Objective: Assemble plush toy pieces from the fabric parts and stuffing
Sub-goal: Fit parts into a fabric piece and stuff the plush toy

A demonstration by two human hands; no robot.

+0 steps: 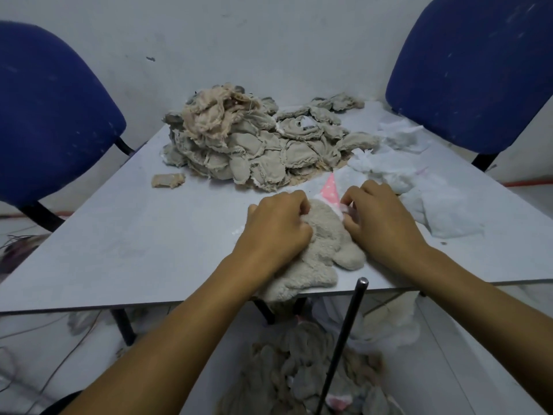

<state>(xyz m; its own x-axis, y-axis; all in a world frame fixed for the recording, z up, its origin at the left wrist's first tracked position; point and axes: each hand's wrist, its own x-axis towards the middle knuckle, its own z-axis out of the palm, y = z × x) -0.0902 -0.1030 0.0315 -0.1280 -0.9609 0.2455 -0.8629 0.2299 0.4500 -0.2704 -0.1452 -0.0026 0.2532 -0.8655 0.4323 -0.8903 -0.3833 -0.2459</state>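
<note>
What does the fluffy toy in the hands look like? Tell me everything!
The plush toy is beige and fuzzy, soft and floppy, with a pink white-dotted pointed piece at its top. It lies on the grey table near the front edge, one lobe hanging over. The left hand grips its left side and the right hand pinches it beside the pink piece.

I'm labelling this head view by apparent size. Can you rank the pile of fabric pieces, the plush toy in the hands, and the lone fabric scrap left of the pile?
Largest to smallest, as they look:
1. pile of fabric pieces
2. plush toy, partly hidden by both hands and nearer the camera
3. fabric scrap
</note>
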